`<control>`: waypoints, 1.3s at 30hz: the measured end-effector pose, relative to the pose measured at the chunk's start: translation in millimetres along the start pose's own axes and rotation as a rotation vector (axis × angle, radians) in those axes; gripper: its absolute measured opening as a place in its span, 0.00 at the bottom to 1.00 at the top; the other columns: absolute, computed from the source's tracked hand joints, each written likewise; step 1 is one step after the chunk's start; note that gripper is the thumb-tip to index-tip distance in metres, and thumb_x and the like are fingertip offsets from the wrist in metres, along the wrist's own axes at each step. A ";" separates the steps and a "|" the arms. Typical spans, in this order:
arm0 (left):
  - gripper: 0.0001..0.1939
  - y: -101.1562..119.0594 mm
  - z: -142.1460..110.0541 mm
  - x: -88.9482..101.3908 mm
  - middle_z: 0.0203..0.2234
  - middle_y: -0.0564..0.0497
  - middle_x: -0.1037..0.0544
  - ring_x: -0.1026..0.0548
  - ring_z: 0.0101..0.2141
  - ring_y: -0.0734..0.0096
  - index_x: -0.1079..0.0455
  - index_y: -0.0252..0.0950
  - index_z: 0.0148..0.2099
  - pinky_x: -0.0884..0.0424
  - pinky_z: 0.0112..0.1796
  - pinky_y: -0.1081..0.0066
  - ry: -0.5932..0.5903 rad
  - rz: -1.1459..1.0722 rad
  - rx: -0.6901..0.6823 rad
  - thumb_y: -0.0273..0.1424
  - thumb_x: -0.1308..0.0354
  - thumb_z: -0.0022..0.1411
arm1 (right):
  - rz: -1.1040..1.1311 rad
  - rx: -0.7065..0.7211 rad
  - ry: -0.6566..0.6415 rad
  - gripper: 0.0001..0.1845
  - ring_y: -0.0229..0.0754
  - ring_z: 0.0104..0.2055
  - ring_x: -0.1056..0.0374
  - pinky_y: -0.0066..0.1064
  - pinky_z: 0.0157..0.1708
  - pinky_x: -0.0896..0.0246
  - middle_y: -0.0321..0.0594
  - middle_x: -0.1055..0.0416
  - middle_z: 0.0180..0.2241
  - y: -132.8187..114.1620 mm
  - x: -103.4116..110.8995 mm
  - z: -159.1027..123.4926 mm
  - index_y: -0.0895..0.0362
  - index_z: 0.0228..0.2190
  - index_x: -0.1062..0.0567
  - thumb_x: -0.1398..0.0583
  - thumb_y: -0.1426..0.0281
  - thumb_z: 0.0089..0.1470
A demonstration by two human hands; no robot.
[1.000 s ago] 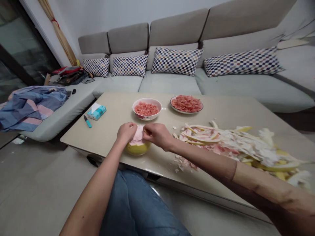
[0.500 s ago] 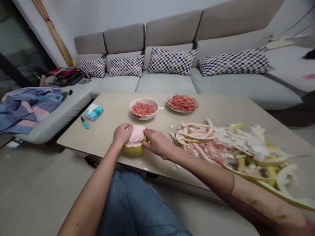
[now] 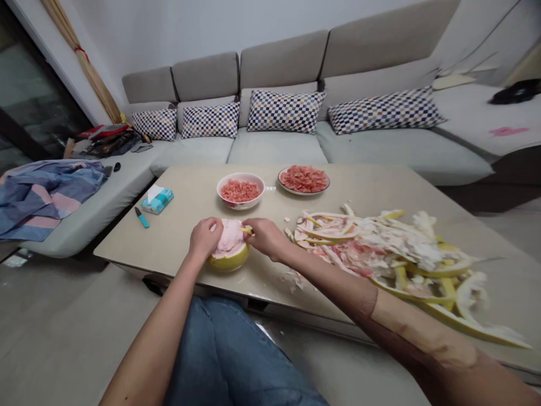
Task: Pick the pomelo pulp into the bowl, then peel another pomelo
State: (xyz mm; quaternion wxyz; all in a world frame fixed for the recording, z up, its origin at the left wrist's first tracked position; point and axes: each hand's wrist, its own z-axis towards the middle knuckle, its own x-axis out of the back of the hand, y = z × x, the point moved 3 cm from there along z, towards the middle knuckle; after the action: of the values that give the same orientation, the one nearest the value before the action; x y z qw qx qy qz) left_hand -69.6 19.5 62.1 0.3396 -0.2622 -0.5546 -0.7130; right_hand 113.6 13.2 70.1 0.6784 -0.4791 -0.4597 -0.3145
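Note:
A partly peeled pomelo (image 3: 228,260) rests near the front edge of the table, its top showing pinkish-white pith and its lower part still in yellow rind. Closed around the pomelo's upper left side is my left hand (image 3: 205,238). My right hand (image 3: 265,237), at its right side, pinches a small strip of yellow peel (image 3: 246,229). Whether that strip is still joined to the fruit I cannot tell. Behind the pomelo stands a white bowl (image 3: 262,193) with red pomelo flesh (image 3: 240,190) in it. A dark-rimmed plate (image 3: 303,193) beside it carries more red flesh.
A long heap of peel and pith (image 3: 393,248) spreads over the table's right side, under and beyond my right forearm. On the left lie a turquoise-handled knife (image 3: 142,217) and a tissue pack (image 3: 157,199). A grey sofa (image 3: 274,148) with checked cushions runs behind the table (image 3: 186,197).
The view has shifted, so the table's contents sit further left. My right hand has moved from the pomelo's top to its right side, with a yellow strip now visible in its fingers.

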 end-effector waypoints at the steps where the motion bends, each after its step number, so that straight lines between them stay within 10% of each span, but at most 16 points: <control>1: 0.15 1.4 -1.8 0.1 0.40 0.48 0.18 0.23 0.43 0.65 0.22 0.39 0.41 0.33 0.44 0.72 0.009 0.005 -0.010 0.35 0.51 0.65 | 0.001 0.003 -0.021 0.10 0.45 0.41 0.26 0.27 0.35 0.44 0.47 0.21 0.41 -0.3 -0.6 0.6 0.58 0.39 0.21 0.39 0.71 0.54; 32: 0.14 9.9 -35.5 -4.7 0.48 0.43 0.21 0.25 0.51 0.62 0.23 0.38 0.45 0.33 0.56 0.62 0.196 0.097 -0.225 0.32 0.48 0.62 | 0.010 -0.050 -0.043 0.09 0.47 0.40 0.26 0.28 0.34 0.44 0.52 0.20 0.37 6.1 -2.6 6.5 0.61 0.33 0.18 0.40 0.72 0.54; 39: 0.15 -2.3 -39.8 4.2 0.49 0.45 0.21 0.26 0.53 0.65 0.25 0.39 0.46 0.33 0.56 0.64 0.170 0.022 -0.315 0.32 0.50 0.63 | 0.152 -0.012 -0.044 0.13 0.38 0.28 0.27 0.23 0.28 0.45 0.40 0.21 0.25 10.4 5.1 -2.0 0.59 0.28 0.18 0.43 0.74 0.56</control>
State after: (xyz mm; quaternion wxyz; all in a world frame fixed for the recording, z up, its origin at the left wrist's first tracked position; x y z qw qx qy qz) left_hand -73.9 -19.5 53.9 0.3477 -0.2572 -0.4023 -0.8069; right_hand 125.2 14.9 70.8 0.6873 -0.5235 -0.4347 -0.2541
